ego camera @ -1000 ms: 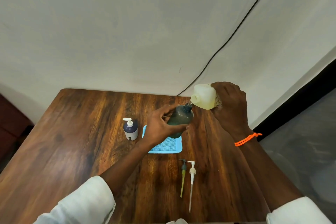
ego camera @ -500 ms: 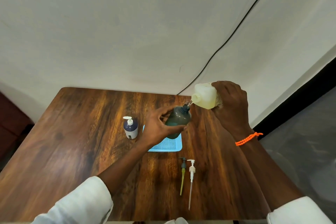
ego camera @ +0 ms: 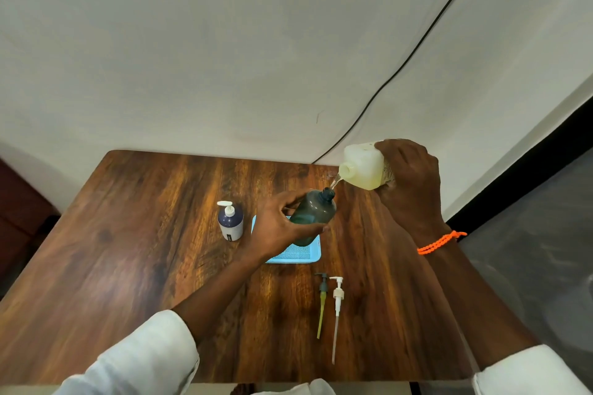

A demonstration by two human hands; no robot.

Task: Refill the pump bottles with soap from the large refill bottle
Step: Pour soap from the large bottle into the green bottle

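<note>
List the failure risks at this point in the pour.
1. The stream from the refill bottle in the right hand has to hit the narrow neck of the tilted green bottle; a small wobble could put soap on the table.
2. The left hand holds the green bottle above the blue tray, so a slip may tip it.
3. Its dark wall hides the level; overfilling is possible.

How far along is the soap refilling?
Done: two pump heads lie removed on the table. In hand: the right hand tips the refill bottle into the green bottle, gripped by the left hand. Left: refitting pumps; the blue bottle looks untouched.
</note>
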